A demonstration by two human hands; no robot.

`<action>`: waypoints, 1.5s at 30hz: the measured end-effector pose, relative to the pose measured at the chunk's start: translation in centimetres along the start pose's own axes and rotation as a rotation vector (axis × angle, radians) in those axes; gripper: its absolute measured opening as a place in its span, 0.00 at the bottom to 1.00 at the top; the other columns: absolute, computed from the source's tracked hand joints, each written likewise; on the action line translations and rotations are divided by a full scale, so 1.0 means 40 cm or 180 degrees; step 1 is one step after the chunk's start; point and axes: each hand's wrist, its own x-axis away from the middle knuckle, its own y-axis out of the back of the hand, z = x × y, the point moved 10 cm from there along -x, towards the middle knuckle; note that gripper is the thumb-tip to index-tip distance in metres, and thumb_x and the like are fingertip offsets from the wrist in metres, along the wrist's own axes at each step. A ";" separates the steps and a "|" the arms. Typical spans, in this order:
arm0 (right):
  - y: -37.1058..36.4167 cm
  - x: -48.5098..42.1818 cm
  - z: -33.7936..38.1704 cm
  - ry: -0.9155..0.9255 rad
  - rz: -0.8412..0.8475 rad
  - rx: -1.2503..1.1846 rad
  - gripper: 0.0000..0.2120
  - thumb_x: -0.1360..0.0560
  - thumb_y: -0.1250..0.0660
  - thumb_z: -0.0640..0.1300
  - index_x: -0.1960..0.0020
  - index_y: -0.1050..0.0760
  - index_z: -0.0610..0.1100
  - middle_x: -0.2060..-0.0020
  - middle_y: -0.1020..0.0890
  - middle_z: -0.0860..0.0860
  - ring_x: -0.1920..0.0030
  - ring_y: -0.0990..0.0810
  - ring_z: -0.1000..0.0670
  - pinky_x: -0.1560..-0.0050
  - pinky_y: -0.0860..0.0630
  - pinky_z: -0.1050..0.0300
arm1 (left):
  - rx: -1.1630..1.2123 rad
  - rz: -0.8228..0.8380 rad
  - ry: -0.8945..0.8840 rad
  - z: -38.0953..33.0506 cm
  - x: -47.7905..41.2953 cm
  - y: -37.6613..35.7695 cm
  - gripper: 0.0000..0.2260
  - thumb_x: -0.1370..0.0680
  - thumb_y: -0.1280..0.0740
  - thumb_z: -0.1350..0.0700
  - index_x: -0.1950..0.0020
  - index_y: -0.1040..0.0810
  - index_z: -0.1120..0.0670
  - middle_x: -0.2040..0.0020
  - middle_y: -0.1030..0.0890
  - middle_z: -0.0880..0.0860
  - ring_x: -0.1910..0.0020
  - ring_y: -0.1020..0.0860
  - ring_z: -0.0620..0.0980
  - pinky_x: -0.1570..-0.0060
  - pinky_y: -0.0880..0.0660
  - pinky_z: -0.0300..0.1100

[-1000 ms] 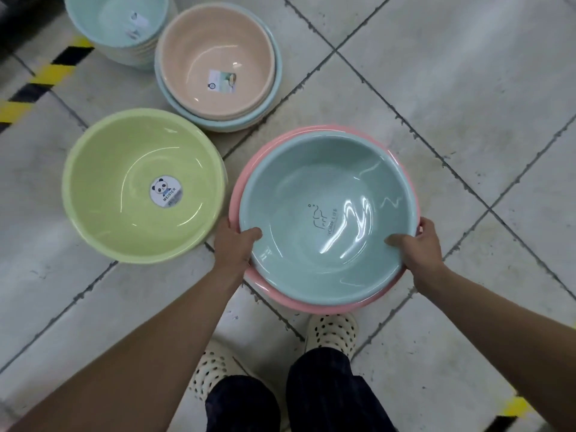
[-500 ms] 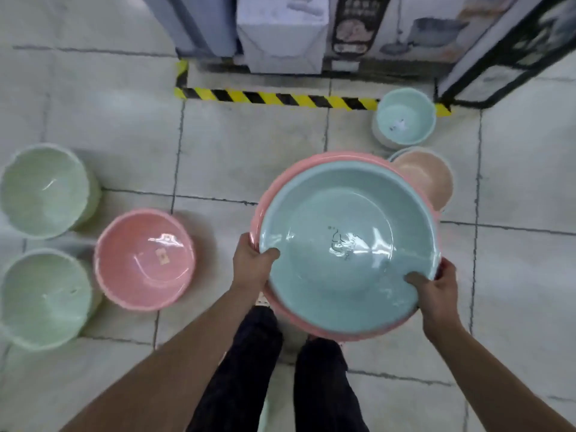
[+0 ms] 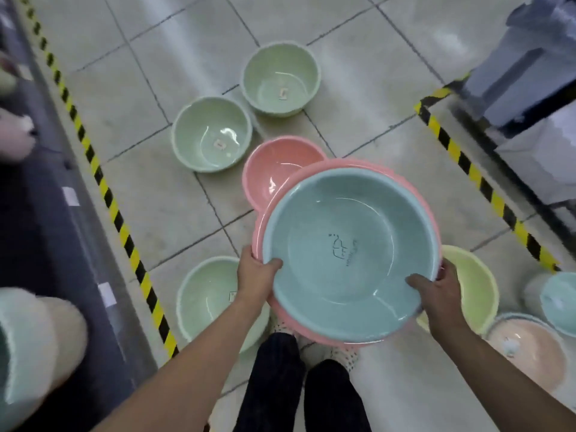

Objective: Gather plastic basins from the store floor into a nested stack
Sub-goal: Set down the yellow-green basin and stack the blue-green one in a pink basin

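Note:
I hold a nested stack in the air: a blue basin [image 3: 346, 254] sitting inside a wider pink basin [image 3: 324, 336]. My left hand [image 3: 255, 275] grips the stack's near-left rim and my right hand [image 3: 436, 291] grips its near-right rim. On the floor beyond the stack lies a smaller pink basin [image 3: 274, 169], partly covered by it. Two pale green basins [image 3: 212, 134] [image 3: 280, 77] lie farther off. Another pale green basin [image 3: 205, 297] sits under my left forearm, and a yellow-green basin [image 3: 473, 288] shows behind my right hand.
A peach basin [image 3: 530, 353] and a blue basin [image 3: 561, 300] sit at the right edge. Yellow-black hazard tape [image 3: 118, 219] runs along a dark shelf base on the left, with more hazard tape [image 3: 486, 188] before a display at the right. My feet [image 3: 339, 357] stand below the stack.
The view has swung round while both hands kept hold of the stack. The small pink and pale green basins, formerly off to the left, now lie ahead of the stack.

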 end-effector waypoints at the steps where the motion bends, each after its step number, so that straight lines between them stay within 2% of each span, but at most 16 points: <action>1: -0.059 0.010 0.001 0.0011 0.0124 0.0168 0.33 0.43 0.29 0.42 0.38 0.29 0.44 0.48 0.19 0.45 0.50 0.19 0.39 0.53 0.21 0.45 | 0.0121 -0.0154 0.0085 0.041 0.000 0.064 0.16 0.31 0.29 0.65 0.48 0.28 0.53 0.53 0.20 0.52 0.56 0.20 0.53 0.62 0.25 0.42; 5: -0.305 0.082 -0.036 0.0043 0.0667 0.0877 0.31 0.42 0.30 0.43 0.39 0.30 0.47 0.48 0.21 0.46 0.49 0.20 0.40 0.49 0.19 0.38 | 0.0463 -0.0626 0.0453 0.228 0.016 0.313 0.15 0.31 0.29 0.64 0.51 0.28 0.51 0.53 0.19 0.54 0.54 0.19 0.54 0.59 0.23 0.45; 9: -0.528 0.186 -0.099 0.0060 0.1085 0.1347 0.29 0.37 0.29 0.40 0.37 0.32 0.46 0.48 0.21 0.47 0.47 0.21 0.40 0.47 0.20 0.40 | 0.0849 -0.0892 0.0825 0.420 0.020 0.506 0.19 0.33 0.27 0.61 0.45 0.27 0.55 0.51 0.19 0.54 0.53 0.19 0.54 0.56 0.22 0.46; 11: -0.624 0.228 -0.143 0.0038 0.1239 0.1491 0.33 0.40 0.31 0.43 0.36 0.32 0.46 0.48 0.22 0.47 0.48 0.21 0.42 0.47 0.20 0.39 | 0.1007 -0.1027 0.0954 0.505 0.014 0.586 0.21 0.37 0.28 0.59 0.45 0.26 0.55 0.51 0.18 0.54 0.52 0.19 0.55 0.55 0.22 0.46; 13: -0.721 0.269 -0.181 0.0055 0.1407 0.1636 0.35 0.42 0.33 0.44 0.35 0.33 0.46 0.47 0.22 0.47 0.48 0.21 0.42 0.46 0.20 0.38 | 0.1119 -0.1158 0.1076 0.594 0.000 0.657 0.19 0.34 0.28 0.62 0.45 0.26 0.54 0.51 0.18 0.55 0.53 0.19 0.56 0.56 0.22 0.47; 17: -0.923 0.319 -0.247 0.0161 0.1688 0.1886 0.37 0.41 0.34 0.45 0.32 0.35 0.47 0.46 0.22 0.48 0.47 0.22 0.43 0.46 0.21 0.43 | 0.1343 -0.1424 0.1289 0.753 -0.053 0.769 0.16 0.29 0.30 0.67 0.44 0.26 0.56 0.53 0.19 0.55 0.57 0.20 0.54 0.65 0.25 0.42; 20: -1.079 0.323 -0.301 0.0292 0.1898 0.2049 0.36 0.40 0.34 0.45 0.31 0.34 0.48 0.47 0.23 0.50 0.46 0.22 0.44 0.49 0.23 0.50 | 0.1501 -0.1609 0.1417 0.882 -0.119 0.836 0.16 0.33 0.27 0.63 0.50 0.26 0.52 0.52 0.18 0.55 0.57 0.19 0.55 0.64 0.24 0.44; 22: -1.174 0.319 -0.339 0.0371 0.2020 0.2125 0.36 0.40 0.34 0.45 0.31 0.35 0.48 0.48 0.23 0.51 0.46 0.22 0.44 0.52 0.25 0.52 | 0.1585 -0.1670 0.1484 0.954 -0.166 0.866 0.18 0.36 0.27 0.60 0.49 0.25 0.52 0.51 0.18 0.56 0.55 0.18 0.57 0.58 0.20 0.50; 24: -1.259 0.308 -0.379 0.0443 0.2117 0.2174 0.35 0.37 0.33 0.44 0.30 0.35 0.48 0.48 0.23 0.51 0.45 0.23 0.44 0.53 0.26 0.53 | 0.1661 -0.1737 0.1509 1.015 -0.216 0.890 0.18 0.33 0.27 0.63 0.45 0.26 0.54 0.51 0.19 0.55 0.55 0.19 0.56 0.55 0.20 0.51; 27: -1.358 0.277 -0.445 0.0512 0.2160 0.2247 0.31 0.28 0.32 0.37 0.28 0.37 0.47 0.45 0.25 0.49 0.45 0.24 0.44 0.51 0.27 0.53 | 0.1772 -0.1783 0.1467 1.092 -0.300 0.914 0.17 0.29 0.29 0.65 0.44 0.28 0.52 0.52 0.20 0.53 0.56 0.20 0.55 0.57 0.21 0.48; 29: -1.402 0.252 -0.492 0.0525 0.2159 0.2337 0.30 0.26 0.33 0.35 0.28 0.38 0.47 0.44 0.26 0.49 0.45 0.25 0.44 0.50 0.26 0.52 | 0.1802 -0.1656 0.1467 1.144 -0.357 0.913 0.18 0.30 0.28 0.63 0.43 0.28 0.51 0.51 0.20 0.53 0.54 0.19 0.54 0.59 0.22 0.47; 35: -1.482 0.196 -0.628 0.0525 0.2248 0.2474 0.34 0.32 0.32 0.44 0.28 0.38 0.50 0.41 0.25 0.48 0.41 0.24 0.43 0.40 0.22 0.41 | 0.1766 -0.1359 0.1480 1.289 -0.475 0.890 0.28 0.39 0.26 0.56 0.39 0.26 0.52 0.45 0.18 0.54 0.47 0.18 0.58 0.48 0.20 0.60; 40: -1.517 0.130 -0.704 0.0628 0.2332 0.2586 0.30 0.25 0.32 0.40 0.27 0.39 0.52 0.41 0.26 0.50 0.42 0.24 0.45 0.42 0.22 0.44 | 0.1960 -0.1342 0.1354 1.331 -0.516 0.843 0.29 0.35 0.28 0.61 0.35 0.28 0.50 0.42 0.18 0.53 0.45 0.19 0.56 0.45 0.21 0.58; 43: -1.529 0.092 -0.736 0.0658 0.2451 0.2639 0.34 0.30 0.31 0.48 0.28 0.41 0.55 0.41 0.26 0.53 0.43 0.23 0.48 0.43 0.19 0.43 | 0.2002 -0.1345 0.1303 1.354 -0.540 0.810 0.30 0.32 0.28 0.64 0.32 0.28 0.48 0.41 0.18 0.51 0.45 0.18 0.55 0.45 0.21 0.56; 45: -1.537 0.079 -0.751 0.0620 0.2530 0.2688 0.36 0.32 0.31 0.50 0.28 0.43 0.53 0.45 0.26 0.54 0.45 0.23 0.49 0.45 0.19 0.46 | 0.2055 -0.1396 0.1340 1.372 -0.554 0.798 0.29 0.36 0.28 0.62 0.35 0.27 0.48 0.42 0.17 0.52 0.46 0.18 0.56 0.46 0.21 0.56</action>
